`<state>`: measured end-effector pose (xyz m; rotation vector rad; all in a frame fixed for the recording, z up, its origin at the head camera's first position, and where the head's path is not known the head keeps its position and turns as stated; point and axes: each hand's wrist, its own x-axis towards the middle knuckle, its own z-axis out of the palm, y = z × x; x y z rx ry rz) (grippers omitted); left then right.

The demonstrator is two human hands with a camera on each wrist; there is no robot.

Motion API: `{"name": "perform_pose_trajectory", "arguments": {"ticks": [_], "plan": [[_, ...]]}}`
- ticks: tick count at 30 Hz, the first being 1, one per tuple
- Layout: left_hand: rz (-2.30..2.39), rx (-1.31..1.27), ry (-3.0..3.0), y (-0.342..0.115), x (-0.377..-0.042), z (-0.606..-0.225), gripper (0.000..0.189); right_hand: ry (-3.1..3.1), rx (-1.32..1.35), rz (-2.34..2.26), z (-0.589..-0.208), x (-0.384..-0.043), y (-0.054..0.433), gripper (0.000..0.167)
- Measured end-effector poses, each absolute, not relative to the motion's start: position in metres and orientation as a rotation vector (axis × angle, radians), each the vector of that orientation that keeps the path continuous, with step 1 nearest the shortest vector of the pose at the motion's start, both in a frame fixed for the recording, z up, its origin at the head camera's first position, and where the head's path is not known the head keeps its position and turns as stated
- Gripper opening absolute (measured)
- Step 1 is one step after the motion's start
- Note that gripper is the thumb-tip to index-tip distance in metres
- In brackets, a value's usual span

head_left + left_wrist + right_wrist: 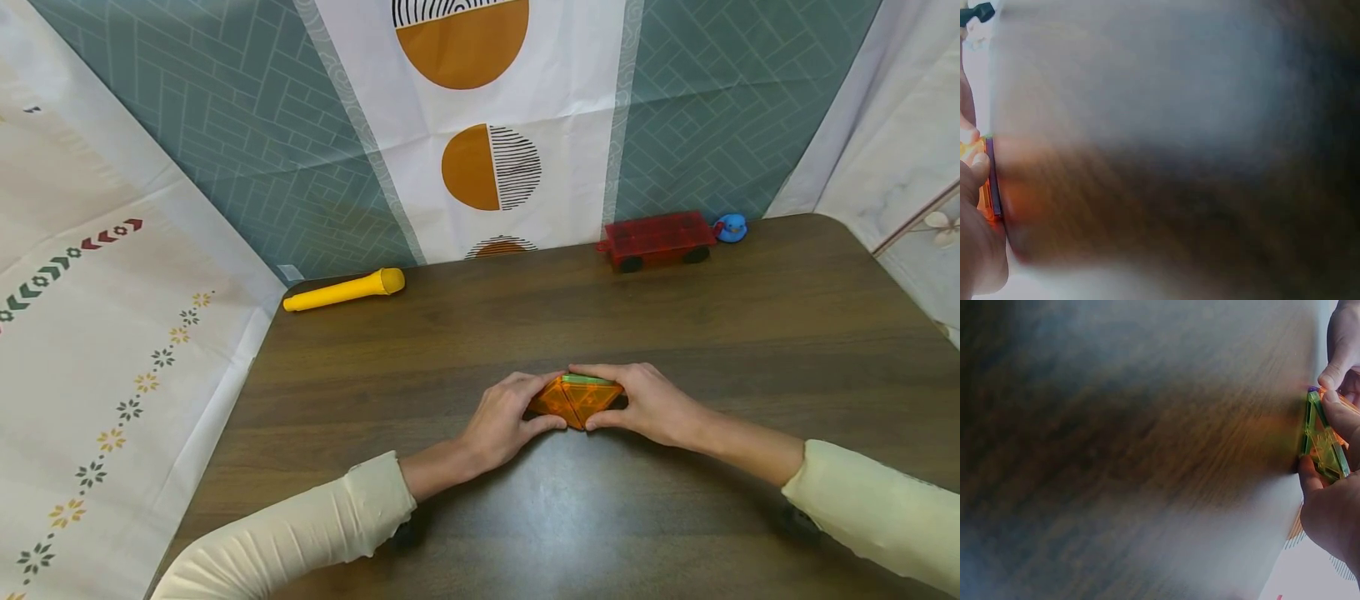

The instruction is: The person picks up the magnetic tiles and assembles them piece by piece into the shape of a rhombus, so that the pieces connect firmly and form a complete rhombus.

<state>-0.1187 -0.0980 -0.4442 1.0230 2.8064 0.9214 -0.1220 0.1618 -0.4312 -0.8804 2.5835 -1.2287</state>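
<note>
Between the two hands, near the middle of the wooden table [420, 350], is a small structure of see-through magnetic tiles. Two orange triangular tiles [573, 402] face the head camera, with a green tile [581, 379] along the top rear. My left hand [497, 421] grips the left side, thumb at the front and fingers behind. From the right, my right hand [656, 404] pinches it between a front thumb and an index finger along the back. A green triangular tile [1325, 447] forms the end in the right wrist view. A purple tile edge [993, 181] lies along the bottom in the left wrist view.
A yellow toy microphone [345, 290] lies at the table's back left. Toward the back right stands a red wheeled toy car [660, 237] with a blue toy duck [731, 227] beside it. Patterned cloth [330, 133] hangs behind the table.
</note>
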Motion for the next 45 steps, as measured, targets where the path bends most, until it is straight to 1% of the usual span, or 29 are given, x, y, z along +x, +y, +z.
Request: {"name": "perform_pose_trajectory", "arguments": {"ticks": [5,8,15,20,24,32,45], "plan": [[0.904,1.055,2.803,-0.099,-0.12,-0.443,0.065,2.552,-0.874,-1.218,-0.429,-0.122,0.164,0.077],[0.878,1.086,2.786,-0.102,-0.122,-0.443,0.066,2.516,-0.853,-1.219,-0.425,-0.122,0.169,0.075],[0.9,1.159,2.749,-0.116,-0.127,-0.44,0.061,2.457,-0.788,-1.311,-0.415,-0.119,0.183,0.057],[0.952,1.163,2.748,-0.124,-0.131,-0.44,0.05,2.509,-0.736,-1.326,-0.412,-0.117,0.19,0.042],[0.956,1.185,2.77,-0.127,-0.131,-0.441,0.044,2.538,-0.698,-1.332,-0.412,-0.115,0.192,0.037],[0.965,1.195,2.806,-0.128,-0.132,-0.443,0.039,2.58,-0.685,-1.362,-0.413,-0.112,0.189,0.034],[0.972,1.193,2.853,-0.132,-0.132,-0.442,0.036,2.665,-0.682,-1.393,-0.413,-0.112,0.182,0.031]]}}
